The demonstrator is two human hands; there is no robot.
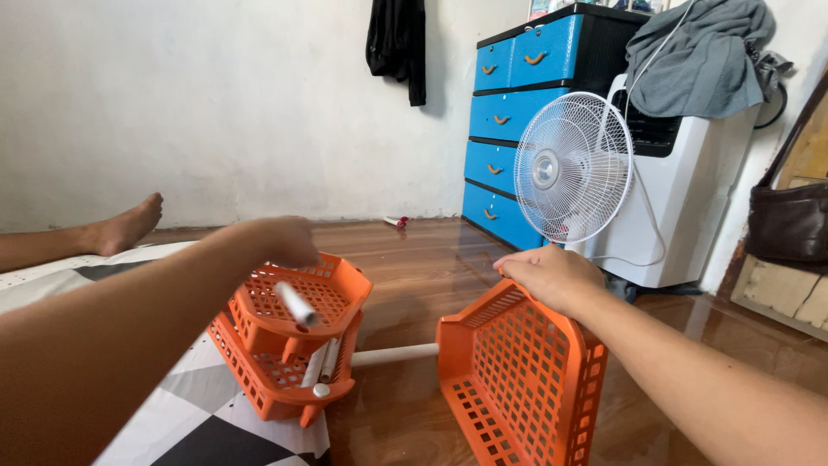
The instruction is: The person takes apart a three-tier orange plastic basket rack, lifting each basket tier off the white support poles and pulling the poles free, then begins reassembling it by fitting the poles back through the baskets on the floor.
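Note:
My left hand [280, 242] hovers over two stacked orange plastic baskets [285, 345] and grips a short white tube [297, 304] that points down toward them. More white tubes [323, 362] lie in the lower basket. My right hand [552, 274] grips the top rim of a third orange basket [517, 380], which stands tilted on its side. A white tube [397, 354] sticks out of that basket's left corner toward the stacked pair.
A white standing fan [573, 168] and a white appliance [699, 198] draped with grey cloth stand behind. A blue drawer chest [517, 121] is against the wall. A checkered mat [198, 423] lies at left, with a bare foot [129, 226] on it. The floor is glossy wood [423, 259].

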